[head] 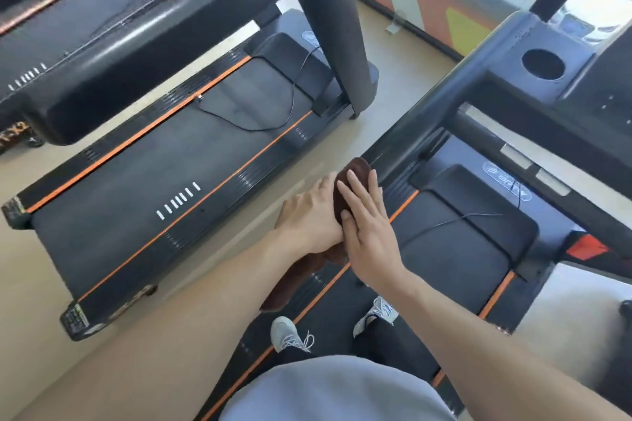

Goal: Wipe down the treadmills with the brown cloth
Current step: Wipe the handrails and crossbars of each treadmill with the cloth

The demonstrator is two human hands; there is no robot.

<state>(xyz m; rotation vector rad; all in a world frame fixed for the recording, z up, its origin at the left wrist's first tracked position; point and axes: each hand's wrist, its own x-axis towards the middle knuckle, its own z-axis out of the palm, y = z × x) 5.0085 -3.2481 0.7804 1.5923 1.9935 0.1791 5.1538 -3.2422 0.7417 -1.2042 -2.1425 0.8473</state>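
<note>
I stand on the belt of a black treadmill (pixel 455 249) with orange side stripes. The brown cloth (pixel 352 169) lies over its left handrail (pixel 427 106), and a loose end of it hangs down below my wrists. My left hand (pixel 311 212) holds the cloth from the left side, its fingers wrapped into the fabric. My right hand (pixel 367 225) lies flat on top of the cloth with straight fingers, pressing it on the rail.
A second treadmill (pixel 164 174) stands to the left across a strip of beige floor, a thin cable on its belt; a third is at top left. The console with a round cup holder (pixel 542 69) is ahead on the right. My two grey shoes are on the belt below.
</note>
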